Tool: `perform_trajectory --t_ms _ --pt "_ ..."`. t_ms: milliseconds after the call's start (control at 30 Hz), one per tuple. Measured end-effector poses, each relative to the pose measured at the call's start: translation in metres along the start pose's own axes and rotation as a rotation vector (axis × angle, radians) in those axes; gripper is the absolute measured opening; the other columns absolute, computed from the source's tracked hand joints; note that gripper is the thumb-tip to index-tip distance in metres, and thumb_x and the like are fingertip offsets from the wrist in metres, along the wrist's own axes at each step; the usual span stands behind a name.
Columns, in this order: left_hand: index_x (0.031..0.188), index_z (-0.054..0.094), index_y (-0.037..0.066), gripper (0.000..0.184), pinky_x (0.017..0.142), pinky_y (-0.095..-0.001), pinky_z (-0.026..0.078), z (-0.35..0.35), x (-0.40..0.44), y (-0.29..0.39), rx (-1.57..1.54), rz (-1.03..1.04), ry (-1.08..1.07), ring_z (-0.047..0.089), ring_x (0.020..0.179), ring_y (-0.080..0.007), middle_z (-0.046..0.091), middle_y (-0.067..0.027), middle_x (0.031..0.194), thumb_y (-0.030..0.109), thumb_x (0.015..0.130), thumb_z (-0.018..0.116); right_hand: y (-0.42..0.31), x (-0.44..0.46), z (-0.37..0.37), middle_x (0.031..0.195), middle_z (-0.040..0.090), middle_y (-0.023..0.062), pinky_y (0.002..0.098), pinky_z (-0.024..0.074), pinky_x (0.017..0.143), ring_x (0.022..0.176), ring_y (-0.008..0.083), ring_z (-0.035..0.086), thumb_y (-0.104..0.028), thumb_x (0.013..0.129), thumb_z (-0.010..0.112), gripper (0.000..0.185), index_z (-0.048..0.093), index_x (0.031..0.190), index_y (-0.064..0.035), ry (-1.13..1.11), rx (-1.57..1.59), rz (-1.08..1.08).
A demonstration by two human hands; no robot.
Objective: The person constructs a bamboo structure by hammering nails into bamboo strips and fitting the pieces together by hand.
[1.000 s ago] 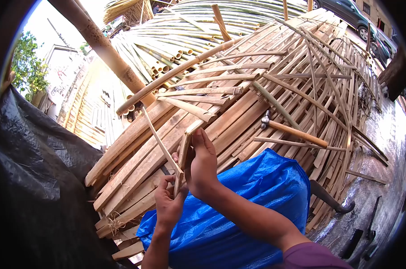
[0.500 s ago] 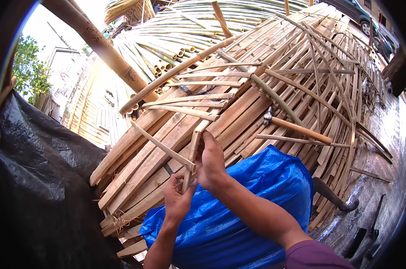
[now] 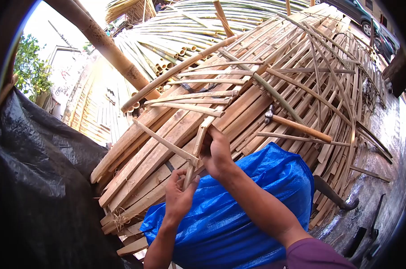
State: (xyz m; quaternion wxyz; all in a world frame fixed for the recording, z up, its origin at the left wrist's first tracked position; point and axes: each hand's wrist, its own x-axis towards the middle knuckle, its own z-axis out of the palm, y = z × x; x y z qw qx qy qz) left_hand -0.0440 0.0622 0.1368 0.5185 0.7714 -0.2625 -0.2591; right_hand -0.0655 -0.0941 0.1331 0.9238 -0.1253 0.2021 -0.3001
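My left hand (image 3: 179, 195) is closed round the lower end of a bamboo strip (image 3: 199, 145) that points away from me. A thinner strip (image 3: 165, 142) crosses it just above my left fingers and slants up to the left. Higher on the same bamboo strip, my right hand (image 3: 217, 152) grips its side with fingers bent behind it. A hammer (image 3: 297, 127) with a wooden handle lies on the pile of split bamboo (image 3: 252, 112) to the right of my hands. Below my hands a blue tarp (image 3: 248, 201) is spread.
Several loose strips (image 3: 196, 108) rest beyond my hands. A thick bamboo pole (image 3: 109, 51) slants across the upper left. Black sheeting (image 3: 41, 170) hangs at the left. A curved dark metal tool (image 3: 335, 195) sticks out at the lower right, and round green poles (image 3: 189, 33) lie behind.
The held strip has moved a little to the right with both hands. The thinner crossing strip has tilted lower, and my right hand has shifted slightly right along with its forearm.
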Motion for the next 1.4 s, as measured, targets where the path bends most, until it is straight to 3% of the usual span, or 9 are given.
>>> perform_trajectory --t_ms 167,500,633,767,967,1033,1133,1300,1400 --pt "0.106 0.053 0.004 0.024 0.049 -0.0189 0.030 -0.006 0.002 0.005 -0.126 0.014 0.106 0.046 0.059 -0.0003 0.062 -0.0014 0.072 0.010 0.089 0.069 0.038 -0.001 -0.020 0.062 0.032 -0.0035 0.0287 0.0383 0.059 0.060 0.0096 0.036 -0.031 0.099 0.053 0.032 0.044 0.074 -0.0146 -0.021 0.124 0.023" --pt "0.105 0.055 0.003 0.024 0.051 -0.0182 0.034 -0.016 0.009 -0.019 -0.140 0.091 0.133 0.049 0.060 -0.0014 0.063 -0.0023 0.075 0.008 0.088 0.070 -0.042 -0.014 -0.009 0.067 0.043 -0.0037 0.0260 0.0400 0.059 0.062 0.0076 0.044 -0.021 0.094 0.056 0.018 0.048 0.080 -0.0143 -0.027 0.058 -0.122" --pt "0.107 0.056 0.003 0.022 0.049 -0.0174 0.032 -0.031 0.000 -0.010 -0.010 0.045 0.128 0.046 0.057 -0.0007 0.062 -0.0006 0.076 0.008 0.089 0.068 -0.123 -0.094 -0.034 0.070 0.045 -0.0012 0.0265 0.0409 0.064 0.070 0.0105 0.047 -0.019 0.093 0.059 0.013 0.054 0.087 -0.0089 -0.153 -0.200 -0.404" --pt "0.111 0.058 0.005 0.023 0.042 -0.0177 0.017 -0.043 0.004 -0.024 0.017 0.095 0.162 0.031 0.048 0.0029 0.057 0.0044 0.072 0.010 0.091 0.066 -0.195 -0.184 -0.155 0.076 0.056 0.0004 0.0244 0.0429 0.063 0.067 0.0083 0.051 -0.014 0.093 0.060 0.010 0.060 0.091 -0.0042 0.229 -0.800 -0.761" --pt "0.116 0.057 0.006 0.025 0.044 -0.0188 0.015 -0.049 0.008 -0.022 0.027 0.087 0.150 0.027 0.049 0.0027 0.045 0.0079 0.062 0.015 0.093 0.063 -0.269 -0.383 -0.392 0.067 0.052 -0.0026 0.0228 0.0367 0.059 0.062 0.0046 0.045 -0.019 0.090 0.063 0.018 0.060 0.079 -0.0053 1.323 -1.482 -0.491" --pt "0.124 0.054 0.006 0.031 0.044 -0.0157 0.018 -0.055 0.013 -0.026 0.044 0.091 0.121 0.027 0.051 0.0046 0.047 0.0095 0.072 0.018 0.096 0.060 -0.265 -0.426 -0.415 0.067 0.054 -0.0019 0.0234 0.0378 0.054 0.059 0.0054 0.047 -0.022 0.090 0.064 0.019 0.060 0.079 -0.0059 1.398 -1.359 -0.238" --pt "0.125 0.053 0.004 0.032 0.045 -0.0149 0.020 -0.058 0.016 -0.031 0.036 0.105 0.094 0.029 0.053 0.0051 0.048 0.0092 0.074 0.017 0.096 0.060 -0.264 -0.454 -0.452 0.065 0.055 -0.0017 0.0243 0.0380 0.048 0.056 0.0067 0.050 -0.024 0.089 0.064 0.021 0.061 0.079 -0.0064 1.493 -1.272 -0.132" --pt "0.126 0.053 0.003 0.033 0.045 -0.0153 0.019 -0.059 0.016 -0.029 0.072 0.110 0.098 0.029 0.054 0.0049 0.048 0.0089 0.074 0.016 0.096 0.059 -0.276 -0.464 -0.491 0.066 0.055 -0.0013 0.0238 0.0374 0.046 0.055 0.0064 0.050 -0.030 0.087 0.067 0.023 0.063 0.084 -0.0068 1.541 -1.174 -0.071" --pt "0.126 0.051 0.002 0.034 0.043 -0.0138 0.019 -0.067 0.022 -0.033 0.036 0.141 0.085 0.030 0.051 0.0049 0.055 0.0049 0.079 0.015 0.095 0.059 -0.279 -0.480 -0.505 0.075 0.060 -0.0007 0.0247 0.0439 0.056 0.066 0.0086 0.056 -0.038 0.084 0.072 0.030 0.067 0.092 -0.0097 1.680 -1.263 -0.169"
